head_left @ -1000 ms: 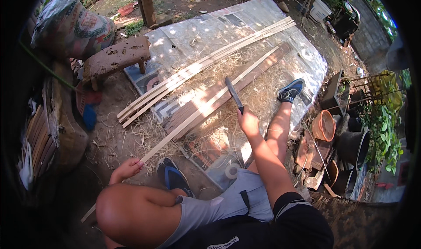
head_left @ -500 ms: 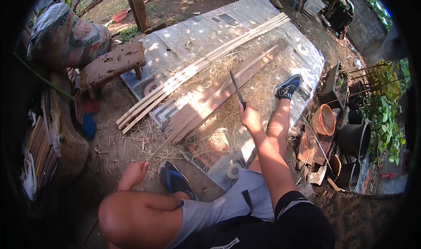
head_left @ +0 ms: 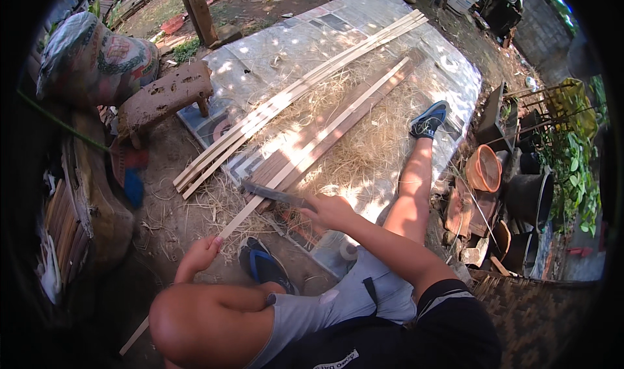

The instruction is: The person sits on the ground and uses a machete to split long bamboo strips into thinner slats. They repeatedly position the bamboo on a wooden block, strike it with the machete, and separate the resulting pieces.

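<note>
My left hand (head_left: 203, 253) is closed around the near part of a long pale wooden strip (head_left: 304, 152), possibly bamboo. The strip runs away from me along a dark wooden board (head_left: 333, 136), and its near end passes beyond my left knee. In my right hand (head_left: 328, 211) is a long-bladed knife (head_left: 276, 195), its blade lying across the strip close to the board's near end. My fingers cover most of the knife's handle. Beyond the board lies a bundle of similar pale strips (head_left: 286, 99).
A printed plastic sheet (head_left: 253, 57) covered with curly shavings (head_left: 364, 151) spreads under the board. My shoes rest on either side. At the left stand a worn wooden bench (head_left: 166, 96) and a full sack (head_left: 97, 60). Pots, including an orange one (head_left: 483, 169), line the right.
My right hand has brought the knife down and left, from raised over the board to across the strip. The strip now shows a broader pale face. My left hand has barely moved.
</note>
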Demonstrator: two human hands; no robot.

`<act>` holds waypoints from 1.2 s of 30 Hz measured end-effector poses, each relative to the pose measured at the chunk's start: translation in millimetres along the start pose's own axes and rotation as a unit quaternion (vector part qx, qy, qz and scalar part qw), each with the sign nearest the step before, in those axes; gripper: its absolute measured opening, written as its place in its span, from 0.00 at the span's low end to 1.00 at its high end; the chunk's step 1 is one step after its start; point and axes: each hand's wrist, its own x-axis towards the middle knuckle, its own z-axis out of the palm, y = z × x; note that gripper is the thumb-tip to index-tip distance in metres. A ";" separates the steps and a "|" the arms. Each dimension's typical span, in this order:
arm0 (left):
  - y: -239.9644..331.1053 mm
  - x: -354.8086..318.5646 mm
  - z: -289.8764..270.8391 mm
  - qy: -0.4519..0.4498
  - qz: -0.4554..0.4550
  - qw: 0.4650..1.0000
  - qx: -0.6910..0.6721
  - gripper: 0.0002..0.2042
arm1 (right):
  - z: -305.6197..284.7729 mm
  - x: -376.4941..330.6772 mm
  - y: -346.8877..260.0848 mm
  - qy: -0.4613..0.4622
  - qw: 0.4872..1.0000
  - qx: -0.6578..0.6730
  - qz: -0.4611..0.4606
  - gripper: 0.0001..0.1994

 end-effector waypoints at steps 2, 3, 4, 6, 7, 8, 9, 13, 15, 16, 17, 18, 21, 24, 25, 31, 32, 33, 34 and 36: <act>-20.3 -10.4 -20.3 -0.052 -0.031 0.997 -0.055 0.22 | 6.6 2.9 20.4 0.041 0.999 -0.001 -0.001 0.25; -25.8 -17.5 -23.0 -0.080 -0.048 0.992 -0.084 0.22 | 11.5 17.3 65.9 0.129 0.984 0.007 0.124 0.24; -28.6 -22.8 -25.6 -0.084 -0.066 0.989 -0.105 0.22 | -5.7 23.7 89.2 0.166 0.968 -0.012 0.189 0.24; -24.8 -31.8 -29.4 -0.098 -0.100 0.979 -0.146 0.22 | -6.2 34.1 99.1 0.191 0.948 0.043 0.250 0.24; -15.4 -27.6 -22.5 -0.077 -0.087 0.982 -0.151 0.22 | -3.6 37.5 92.3 0.192 0.945 0.046 0.260 0.24; -2.0 -14.6 -6.8 -0.056 -0.074 0.983 -0.155 0.22 | 9.8 34.1 76.1 0.158 0.957 0.058 0.235 0.24; 18.6 5.2 2.4 -0.038 -0.053 0.985 -0.157 0.21 | 19.8 27.4 53.1 0.130 0.966 0.070 0.213 0.24; 13.5 15.0 16.9 -0.020 0.009 0.996 -0.087 0.19 | 21.3 -4.6 -11.4 0.026 0.999 0.023 -0.028 0.24; -25.9 0.7 -5.3 -0.105 -0.048 0.978 -0.176 0.18 | 25.5 0.6 27.8 0.150 0.988 0.018 0.017 0.22; -41.5 -5.3 -13.9 -0.097 -0.051 0.980 -0.164 0.18 | 21.4 16.1 66.4 0.209 0.968 -0.023 0.136 0.19; -51.2 -8.5 -21.4 -0.091 -0.051 0.983 -0.152 0.18 | 11.3 25.4 103.2 0.277 0.942 0.025 0.189 0.20; -59.6 -10.1 -24.5 -0.085 -0.050 0.985 -0.140 0.17 | 6.6 33.1 133.1 0.256 0.923 0.019 0.286 0.20; 23.3 8.5 9.0 0.099 0.127 0.986 0.038 0.16 | 8.1 28.7 120.9 0.228 0.932 0.040 0.277 0.21; 54.4 19.9 43.4 0.207 0.146 0.931 0.264 0.15 | 8.6 11.9 0.3 0.045 0.984 0.110 0.133 0.23; 63.2 25.7 49.5 0.197 0.134 0.934 0.266 0.16 | 18.4 -3.4 -28.2 0.013 0.992 0.104 0.064 0.23; 73.5 25.2 36.7 0.142 0.087 0.939 0.302 0.18 | -5.5 6.6 -15.7 0.101 0.988 0.083 0.081 0.25; 74.1 27.2 36.2 0.146 0.097 0.936 0.304 0.18 | -7.5 9.0 -12.0 0.083 0.988 0.080 0.108 0.24; 74.3 28.3 35.7 0.150 0.106 0.934 0.306 0.18 | -8.8 9.5 -9.0 0.065 0.986 0.077 0.134 0.24; 72.7 27.5 34.9 0.149 0.110 0.932 0.312 0.18 | -5.8 2.2 -10.3 0.041 0.996 0.042 0.069 0.24; 58.2 18.8 30.2 0.149 0.113 0.927 0.324 0.18 | -5.6 -16.3 -32.8 -0.007 0.997 -0.027 -0.068 0.23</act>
